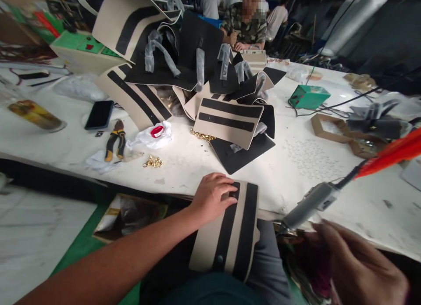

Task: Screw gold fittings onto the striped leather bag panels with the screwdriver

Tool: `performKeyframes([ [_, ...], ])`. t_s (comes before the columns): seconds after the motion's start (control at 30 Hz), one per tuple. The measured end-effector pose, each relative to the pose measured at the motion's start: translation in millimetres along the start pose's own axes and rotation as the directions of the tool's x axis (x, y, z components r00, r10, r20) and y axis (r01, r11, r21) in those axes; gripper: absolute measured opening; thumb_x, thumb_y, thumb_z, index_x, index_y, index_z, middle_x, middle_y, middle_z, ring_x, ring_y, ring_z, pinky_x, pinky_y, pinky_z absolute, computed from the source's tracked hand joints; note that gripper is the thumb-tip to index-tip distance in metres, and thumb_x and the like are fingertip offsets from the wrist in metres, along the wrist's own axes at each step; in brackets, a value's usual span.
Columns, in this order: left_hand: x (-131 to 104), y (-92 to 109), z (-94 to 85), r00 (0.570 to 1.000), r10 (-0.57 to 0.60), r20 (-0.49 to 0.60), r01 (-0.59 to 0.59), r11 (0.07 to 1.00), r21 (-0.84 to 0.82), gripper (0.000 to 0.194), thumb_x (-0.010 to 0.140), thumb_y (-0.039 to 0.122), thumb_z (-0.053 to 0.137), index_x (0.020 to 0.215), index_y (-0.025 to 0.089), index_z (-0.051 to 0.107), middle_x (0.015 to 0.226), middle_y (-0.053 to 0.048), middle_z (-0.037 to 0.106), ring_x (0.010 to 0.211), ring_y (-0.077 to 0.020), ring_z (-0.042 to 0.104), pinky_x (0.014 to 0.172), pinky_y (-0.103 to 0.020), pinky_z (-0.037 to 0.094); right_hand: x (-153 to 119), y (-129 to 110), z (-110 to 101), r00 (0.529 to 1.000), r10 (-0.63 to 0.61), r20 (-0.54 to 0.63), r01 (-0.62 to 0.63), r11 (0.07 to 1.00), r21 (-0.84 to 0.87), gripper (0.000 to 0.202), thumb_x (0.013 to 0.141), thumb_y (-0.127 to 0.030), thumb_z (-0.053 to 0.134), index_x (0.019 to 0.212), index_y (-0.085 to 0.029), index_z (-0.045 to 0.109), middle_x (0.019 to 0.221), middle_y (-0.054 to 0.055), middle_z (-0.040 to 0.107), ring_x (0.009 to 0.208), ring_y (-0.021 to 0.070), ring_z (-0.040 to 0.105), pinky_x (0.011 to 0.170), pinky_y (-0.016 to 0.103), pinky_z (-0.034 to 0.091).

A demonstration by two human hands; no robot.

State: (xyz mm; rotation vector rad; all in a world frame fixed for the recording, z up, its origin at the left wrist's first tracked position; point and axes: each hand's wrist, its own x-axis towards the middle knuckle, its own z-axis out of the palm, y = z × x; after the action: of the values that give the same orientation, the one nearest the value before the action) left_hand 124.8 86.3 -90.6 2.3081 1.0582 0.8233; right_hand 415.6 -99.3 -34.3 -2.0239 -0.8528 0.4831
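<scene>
Apparently the work is midway on one piece: a striped panel (241,235) lies across the person's lap and the near edge of the white table (177,177), with a round fitting (220,259) set at the near end of its left stripe and a small dark spot by the fingertips at the far end. Whether that spot is a finished fixing or a bare hole is too small to tell. The left hand (213,195) rests on the panel, fingers bent and tips touching it, not closed around it. At the near right, the right hand (358,261) is blurred beside a grey handheld tool (311,208); I cannot tell whether it grasps anything. More panels lie in a loose pile (187,50) at the far middle; their stage is unclear. The panel itself looks flat and fairly stiff, beige with two black stripes and rounded corners.
</scene>
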Motion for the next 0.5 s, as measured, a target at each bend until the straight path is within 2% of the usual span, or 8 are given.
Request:
performKeyframes([
  [0.03,0.3,1.0,-0.7,1.0,-0.003,0.003,0.003,1.0,0.004,0.031,0.079,0.026,0.095,0.108,0.026,0.083,0.124,-0.002,0.082,0.125,-0.0315,0.067,0.108,-0.054,0.052,-8.8,-17.3,21.6,0.998,0.059,0.033,-0.06,0.998,0.036,0.043,0.081,-0.061,0.086,0.109,-0.028,0.083,0.094,0.008,0.085,0.091,0.0366,0.082,0.079,0.043,0.07],
  [0.1,0.9,3.2,-2.1,1.0,-0.009,0.01,0.009,1.0,0.009,0.031,0.079,0.025,0.095,0.108,0.026,0.083,0.124,-0.002,0.082,0.125,-0.0315,0.066,0.108,-0.054,0.052,-14.2,-44.4,64.5,0.975,0.012,0.222,-0.041,0.991,0.126,0.046,0.079,-0.064,0.085,0.098,-0.022,0.083,0.08,0.008,0.082,0.077,0.0332,0.081,0.073,0.041,0.068],
  [0.17,1.4,4.7,-3.2,1.0,-0.014,0.019,0.014,1.0,0.014,0.031,0.079,0.025,0.095,0.108,0.026,0.083,0.125,-0.002,0.082,0.125,-0.0315,0.066,0.109,-0.054,0.051,-6.6,-58.9,99.7,0.9,-0.051,0.432,-0.032,0.982,0.184,0.045,0.083,-0.063,0.082,0.097,-0.02,0.08,0.08,0.008,0.082,0.076,0.029,0.08,0.072,0.036,0.064],
  [0.23,1.6,4.8,-3.7,1.0,-0.013,0.029,0.012,1.0,0.021,0.032,0.08,0.026,0.094,0.11,0.026,0.083,0.125,-0.002,0.081,0.125,-0.0311,0.066,0.109,-0.054,0.052,6.9,-63.5,123.3,0.815,-0.106,0.569,-0.017,0.978,0.207,0.041,0.089,-0.061,0.077,0.098,-0.021,0.078,0.082,0.006,0.081,0.078,0.0253,0.077,0.073,0.033,0.061],
  [0.3,1.5,3.5,-3.4,0.999,-0.005,0.032,0.004,1.0,0.027,0.031,0.082,0.027,0.092,0.111,0.027,0.083,0.125,-0.001,0.081,0.124,-0.0303,0.066,0.108,-0.053,0.052,19.5,-63.9,136.3,0.749,-0.146,0.646,0.03,0.982,0.187,0.037,0.095,-0.058,0.071,0.098,-0.022,0.075,0.079,0.003,0.078,0.075,0.0217,0.072,0.071,0.031,0.056],
  [0.37,1.2,1.4,-2.7,1.0,0.005,0.031,-0.006,1.0,0.029,0.028,0.084,0.028,0.09,0.111,0.027,0.083,0.125,-0.001,0.081,0.125,-0.0299,0.066,0.108,-0.053,0.052,27.8,-64.4,142.5,0.704,-0.155,0.693,0.089,0.987,0.13,0.032,0.099,-0.054,0.065,0.1,-0.023,0.075,0.073,0.0,0.073,0.069,0.0192,0.066,0.067,0.03,0.051],
  [0.43,0.6,-0.4,-1.9,0.999,0.014,0.035,-0.015,1.0,0.028,0.024,0.087,0.029,0.088,0.11,0.027,0.082,0.125,-0.001,0.081,0.125,-0.0299,0.066,0.107,-0.053,0.051,31.7,-65.8,145.6,0.69,-0.164,0.705,0.147,0.985,0.085,0.028,0.101,-0.05,0.062,0.102,-0.025,0.075,0.073,-0.002,0.07,0.066,0.0182,0.062,0.066,0.031,0.048],
  [0.5,-0.1,-1.2,-1.4,0.999,0.016,0.042,-0.018,0.999,0.027,0.024,0.089,0.031,0.087,0.111,0.027,0.082,0.126,-0.001,0.081,0.126,-0.03,0.065,0.108,-0.053,0.05,33.1,-67.2,148.3,0.679,-0.217,0.701,0.229,0.97,0.079,0.024,0.101,-0.045,0.062,0.102,-0.026,0.077,0.082,-0.001,0.072,0.072,0.0189,0.063,0.071,0.032,0.048],
])
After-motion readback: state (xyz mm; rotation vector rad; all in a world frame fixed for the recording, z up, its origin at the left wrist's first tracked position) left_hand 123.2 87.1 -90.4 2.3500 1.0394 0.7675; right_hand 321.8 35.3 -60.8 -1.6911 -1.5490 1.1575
